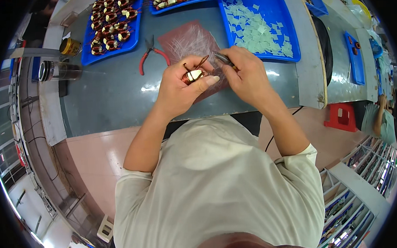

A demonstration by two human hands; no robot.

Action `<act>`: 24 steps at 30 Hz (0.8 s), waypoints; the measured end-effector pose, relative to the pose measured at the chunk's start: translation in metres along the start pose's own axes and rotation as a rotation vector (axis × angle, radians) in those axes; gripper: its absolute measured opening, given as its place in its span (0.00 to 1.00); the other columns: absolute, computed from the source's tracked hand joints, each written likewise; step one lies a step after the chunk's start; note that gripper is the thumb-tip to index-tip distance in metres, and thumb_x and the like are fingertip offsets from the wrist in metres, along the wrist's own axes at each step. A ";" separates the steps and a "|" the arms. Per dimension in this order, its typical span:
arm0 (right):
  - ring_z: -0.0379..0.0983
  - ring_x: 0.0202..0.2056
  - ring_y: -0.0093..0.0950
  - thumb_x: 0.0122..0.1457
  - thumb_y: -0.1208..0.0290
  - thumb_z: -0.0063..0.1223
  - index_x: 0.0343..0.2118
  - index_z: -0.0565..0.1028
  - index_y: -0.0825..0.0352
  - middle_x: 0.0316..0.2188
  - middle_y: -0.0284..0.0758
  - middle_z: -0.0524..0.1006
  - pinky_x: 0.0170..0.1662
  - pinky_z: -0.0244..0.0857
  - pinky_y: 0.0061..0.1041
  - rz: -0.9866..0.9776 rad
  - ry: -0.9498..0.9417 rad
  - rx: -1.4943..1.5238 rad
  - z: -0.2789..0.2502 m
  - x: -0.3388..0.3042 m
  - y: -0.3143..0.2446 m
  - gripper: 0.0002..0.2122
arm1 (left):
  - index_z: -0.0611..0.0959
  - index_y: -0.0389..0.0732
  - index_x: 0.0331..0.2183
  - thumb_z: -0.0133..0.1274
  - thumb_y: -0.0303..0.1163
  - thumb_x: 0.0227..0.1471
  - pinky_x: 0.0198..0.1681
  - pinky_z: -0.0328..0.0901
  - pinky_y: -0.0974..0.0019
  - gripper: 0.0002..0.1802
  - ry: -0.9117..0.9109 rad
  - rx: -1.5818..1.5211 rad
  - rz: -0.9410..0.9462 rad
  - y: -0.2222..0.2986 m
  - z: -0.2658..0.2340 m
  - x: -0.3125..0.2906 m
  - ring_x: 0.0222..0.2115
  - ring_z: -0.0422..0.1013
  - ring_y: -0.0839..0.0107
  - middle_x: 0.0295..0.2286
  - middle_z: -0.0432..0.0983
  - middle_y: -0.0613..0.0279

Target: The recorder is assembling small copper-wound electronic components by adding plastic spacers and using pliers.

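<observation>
Between the thumb and fingers of my left hand (178, 87) is a copper-wound toroidal coil (192, 76) with a pale patch on it and stiff wire ends sticking up. My right hand (248, 74) grips a slim dark metal tool (224, 59), whose exact kind is mostly hidden by my fingers. The tool's tip is close to the coil's wire ends; whether they touch I cannot tell. Under both hands lies a reddish-brown scratched sheet (187, 41). Pliers with red handles (149, 55) rest just left of the sheet, jaws pointing away from me.
A blue tray (87, 58) of finished-looking coils stands at the far left, another blue tray (159, 11) of coils at the back. Pale square pieces (261, 34) fill a blue tray (292, 55) at right. A yellow-brown jar (70, 47) and a clear bottle (59, 70) stand left.
</observation>
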State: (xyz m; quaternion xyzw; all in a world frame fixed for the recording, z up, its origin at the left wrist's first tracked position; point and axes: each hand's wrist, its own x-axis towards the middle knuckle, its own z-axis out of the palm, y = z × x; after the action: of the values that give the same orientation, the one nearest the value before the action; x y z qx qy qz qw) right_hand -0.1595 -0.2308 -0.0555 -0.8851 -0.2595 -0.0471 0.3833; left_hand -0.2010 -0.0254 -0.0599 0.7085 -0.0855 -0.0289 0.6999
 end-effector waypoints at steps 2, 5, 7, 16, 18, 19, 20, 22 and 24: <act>0.74 0.39 0.44 0.57 0.75 0.55 0.40 0.79 0.68 0.35 0.41 0.79 0.43 0.68 0.40 -0.015 -0.010 0.019 0.001 -0.001 0.001 0.09 | 0.82 0.36 0.38 0.67 0.27 0.53 0.32 0.64 0.76 0.12 -0.048 -0.055 -0.079 -0.005 0.000 -0.001 0.28 0.67 0.85 0.28 0.75 0.72; 0.74 0.38 0.43 0.56 0.76 0.55 0.40 0.79 0.68 0.34 0.41 0.79 0.42 0.69 0.40 -0.051 -0.025 0.020 0.001 -0.001 -0.001 0.09 | 0.82 0.36 0.37 0.67 0.27 0.53 0.30 0.65 0.77 0.11 -0.070 -0.168 -0.135 -0.003 0.003 -0.001 0.26 0.68 0.85 0.27 0.76 0.71; 0.74 0.37 0.43 0.55 0.76 0.56 0.40 0.79 0.67 0.34 0.40 0.79 0.42 0.69 0.39 -0.060 -0.048 0.023 0.000 -0.001 -0.001 0.09 | 0.82 0.36 0.37 0.66 0.26 0.53 0.29 0.65 0.77 0.10 -0.073 -0.199 -0.176 -0.003 0.005 0.000 0.26 0.69 0.85 0.26 0.76 0.71; 0.77 0.38 0.44 0.55 0.76 0.56 0.38 0.79 0.68 0.35 0.41 0.82 0.42 0.71 0.40 -0.022 -0.070 0.063 0.002 -0.008 0.003 0.08 | 0.82 0.33 0.39 0.65 0.26 0.54 0.31 0.70 0.76 0.12 -0.105 -0.236 -0.220 -0.010 0.003 0.000 0.27 0.74 0.80 0.28 0.80 0.64; 0.77 0.38 0.44 0.54 0.76 0.56 0.38 0.80 0.68 0.35 0.41 0.82 0.42 0.71 0.41 -0.025 -0.087 0.069 0.003 -0.008 0.005 0.08 | 0.82 0.32 0.41 0.64 0.25 0.55 0.32 0.72 0.74 0.13 -0.126 -0.211 -0.224 -0.012 0.001 0.000 0.28 0.76 0.77 0.29 0.82 0.59; 0.77 0.38 0.44 0.54 0.76 0.56 0.38 0.80 0.68 0.35 0.41 0.82 0.42 0.71 0.41 -0.030 -0.109 0.073 0.003 -0.009 0.005 0.08 | 0.82 0.32 0.42 0.64 0.25 0.55 0.32 0.71 0.75 0.13 -0.125 -0.199 -0.217 -0.012 0.001 -0.001 0.28 0.76 0.77 0.29 0.81 0.60; 0.77 0.38 0.44 0.54 0.76 0.56 0.38 0.80 0.68 0.35 0.41 0.82 0.42 0.71 0.41 -0.027 -0.106 0.076 0.003 -0.010 0.005 0.08 | 0.82 0.32 0.42 0.64 0.25 0.55 0.32 0.71 0.75 0.13 -0.123 -0.186 -0.211 -0.012 0.001 -0.001 0.28 0.76 0.78 0.30 0.81 0.61; 0.77 0.38 0.44 0.54 0.75 0.56 0.39 0.80 0.68 0.35 0.41 0.82 0.42 0.70 0.42 -0.039 -0.089 0.029 0.003 -0.010 0.006 0.09 | 0.83 0.32 0.42 0.65 0.25 0.54 0.32 0.70 0.76 0.13 -0.114 -0.119 -0.177 -0.013 0.002 -0.001 0.28 0.76 0.79 0.30 0.81 0.63; 0.77 0.38 0.44 0.54 0.75 0.56 0.39 0.80 0.68 0.35 0.41 0.82 0.42 0.70 0.42 -0.040 -0.085 0.027 0.004 -0.010 0.007 0.09 | 0.83 0.32 0.42 0.65 0.25 0.54 0.32 0.70 0.76 0.13 -0.104 -0.053 -0.143 -0.014 0.002 0.000 0.29 0.76 0.79 0.30 0.81 0.64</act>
State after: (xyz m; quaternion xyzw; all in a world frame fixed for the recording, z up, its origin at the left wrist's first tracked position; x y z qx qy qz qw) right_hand -0.1654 -0.2367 -0.0655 -0.8757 -0.2936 -0.0134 0.3830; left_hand -0.2005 -0.0277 -0.0735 0.6918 -0.0699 -0.1178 0.7090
